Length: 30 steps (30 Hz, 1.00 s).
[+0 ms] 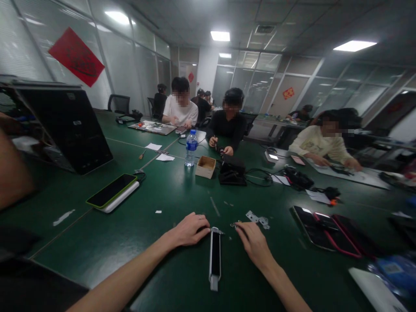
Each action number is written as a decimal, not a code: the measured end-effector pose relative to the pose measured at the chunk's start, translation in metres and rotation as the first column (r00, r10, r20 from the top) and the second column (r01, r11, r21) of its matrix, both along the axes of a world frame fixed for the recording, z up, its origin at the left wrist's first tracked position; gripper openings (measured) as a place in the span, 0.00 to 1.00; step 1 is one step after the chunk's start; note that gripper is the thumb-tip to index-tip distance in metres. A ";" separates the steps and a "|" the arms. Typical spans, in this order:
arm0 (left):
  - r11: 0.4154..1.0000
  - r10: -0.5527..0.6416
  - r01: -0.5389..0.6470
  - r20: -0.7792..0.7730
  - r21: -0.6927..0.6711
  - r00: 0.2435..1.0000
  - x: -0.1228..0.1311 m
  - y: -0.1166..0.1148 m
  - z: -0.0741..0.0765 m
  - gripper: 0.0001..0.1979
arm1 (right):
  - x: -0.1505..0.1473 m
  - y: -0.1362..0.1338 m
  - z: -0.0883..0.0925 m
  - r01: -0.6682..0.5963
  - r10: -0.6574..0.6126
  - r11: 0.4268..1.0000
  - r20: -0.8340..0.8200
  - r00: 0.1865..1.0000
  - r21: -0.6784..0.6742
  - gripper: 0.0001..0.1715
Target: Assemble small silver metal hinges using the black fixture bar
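Observation:
A narrow, long device [215,255] with a black face and a silver-white frame lies on the green table in front of me. My left hand [191,229] rests on the table at its far end, fingers curled together and fingertips against its upper left corner. To the right, my right hand [254,243] has thumb and fingers closed at some small metal parts [234,224]; their exact kind is too small to make out. Just beyond those fingers lie flat pale plates with holes [257,219].
A water bottle [191,148] and a small open cardboard box [206,167] stand ahead. A phone on a white block [113,193] is at left, near a black HP computer case [69,125]. Several phones [325,229] lie at right. Other people work across the table.

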<state>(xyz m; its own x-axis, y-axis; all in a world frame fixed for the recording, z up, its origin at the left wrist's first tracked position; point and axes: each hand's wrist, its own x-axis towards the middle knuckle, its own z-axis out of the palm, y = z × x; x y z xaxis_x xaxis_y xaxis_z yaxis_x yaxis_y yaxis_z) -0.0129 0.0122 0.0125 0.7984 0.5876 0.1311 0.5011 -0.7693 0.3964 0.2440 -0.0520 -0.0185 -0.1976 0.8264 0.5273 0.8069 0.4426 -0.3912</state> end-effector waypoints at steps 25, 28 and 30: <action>0.999 0.015 -0.013 0.057 -0.047 0.998 0.001 0.003 -0.002 0.08 | -0.035 -0.007 0.015 -0.087 0.074 0.957 -0.058 0.996 -0.275 0.14; 0.998 0.024 -0.021 0.059 -0.059 0.998 0.001 0.002 -0.001 0.09 | -0.035 -0.007 0.015 -0.075 0.043 0.952 -0.111 0.993 -0.298 0.13; 0.998 0.028 -0.024 0.062 -0.064 0.998 0.000 0.002 -0.002 0.09 | -0.035 -0.006 0.015 -0.072 0.027 0.949 -0.150 0.988 -0.307 0.12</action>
